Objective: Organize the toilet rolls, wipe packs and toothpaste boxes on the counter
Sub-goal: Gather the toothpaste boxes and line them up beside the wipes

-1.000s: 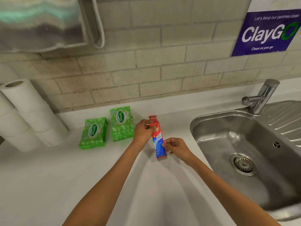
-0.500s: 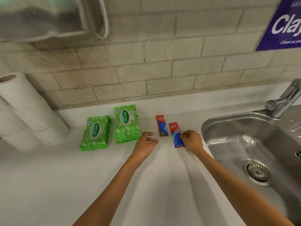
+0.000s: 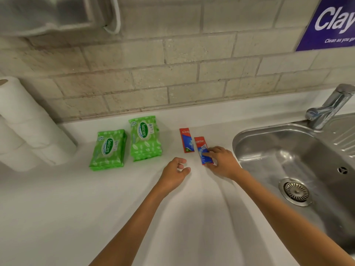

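Note:
Two red-and-blue toothpaste boxes lie side by side on the white counter (image 3: pixel 57 208). The left toothpaste box (image 3: pixel 186 140) lies free near the wall. The right toothpaste box (image 3: pixel 202 148) sits slightly nearer, and my right hand (image 3: pixel 221 163) has its fingertips pressed on the box's lower end. My left hand (image 3: pixel 173 174) hovers just below the left box, fingers loosely curled, holding nothing. Two green wipe packs, one (image 3: pixel 108 149) and another (image 3: pixel 145 138), lie to the left. White toilet rolls (image 3: pixel 25 131) are stacked at the far left against the wall.
A steel sink (image 3: pixel 288 160) with a drain and a tap (image 3: pixel 326 108) fills the right side, close to my right hand. A tiled wall runs behind the counter, with a purple sign (image 3: pixel 334 24) at upper right and a dispenser (image 3: pixel 48 14) at upper left.
One second ago both hands held a toothpaste box together. Now two boxes lie apart on the counter; my left hand has let go and drawn back, my right hand stays on the right box.

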Demonstrator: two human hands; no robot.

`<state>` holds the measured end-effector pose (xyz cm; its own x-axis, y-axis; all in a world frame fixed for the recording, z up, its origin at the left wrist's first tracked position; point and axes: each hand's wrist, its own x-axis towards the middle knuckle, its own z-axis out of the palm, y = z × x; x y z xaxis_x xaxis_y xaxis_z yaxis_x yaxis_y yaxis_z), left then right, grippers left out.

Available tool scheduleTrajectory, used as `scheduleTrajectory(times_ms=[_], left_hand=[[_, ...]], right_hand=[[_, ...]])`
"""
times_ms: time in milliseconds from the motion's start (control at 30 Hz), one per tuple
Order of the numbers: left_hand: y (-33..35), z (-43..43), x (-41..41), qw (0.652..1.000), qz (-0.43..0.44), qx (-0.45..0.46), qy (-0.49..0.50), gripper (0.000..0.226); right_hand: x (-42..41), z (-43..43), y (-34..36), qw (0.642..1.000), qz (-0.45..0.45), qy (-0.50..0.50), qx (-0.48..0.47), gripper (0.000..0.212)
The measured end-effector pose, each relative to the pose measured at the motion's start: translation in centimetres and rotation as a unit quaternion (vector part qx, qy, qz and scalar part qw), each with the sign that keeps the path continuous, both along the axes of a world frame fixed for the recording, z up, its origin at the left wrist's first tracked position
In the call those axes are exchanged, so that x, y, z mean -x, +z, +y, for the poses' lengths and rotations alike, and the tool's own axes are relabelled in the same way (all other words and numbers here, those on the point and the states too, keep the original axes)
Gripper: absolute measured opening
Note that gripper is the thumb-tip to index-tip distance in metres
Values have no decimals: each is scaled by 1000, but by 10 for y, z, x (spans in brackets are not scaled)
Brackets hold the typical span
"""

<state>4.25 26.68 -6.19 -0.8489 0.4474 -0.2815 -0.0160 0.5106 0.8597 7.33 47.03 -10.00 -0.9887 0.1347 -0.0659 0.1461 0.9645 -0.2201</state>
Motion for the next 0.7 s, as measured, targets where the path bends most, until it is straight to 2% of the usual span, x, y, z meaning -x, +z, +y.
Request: scheduleTrajectory(times_ms=[133,700], left_hand=[[2,-2,-2,1000,9,3,-6,35],[-6,-14,10,1000,14,2,8,34]], right_hand=[[8,0,-2,1000,9,-9,-25,47],[57,2,-2,999,-5,-30,31,43]])
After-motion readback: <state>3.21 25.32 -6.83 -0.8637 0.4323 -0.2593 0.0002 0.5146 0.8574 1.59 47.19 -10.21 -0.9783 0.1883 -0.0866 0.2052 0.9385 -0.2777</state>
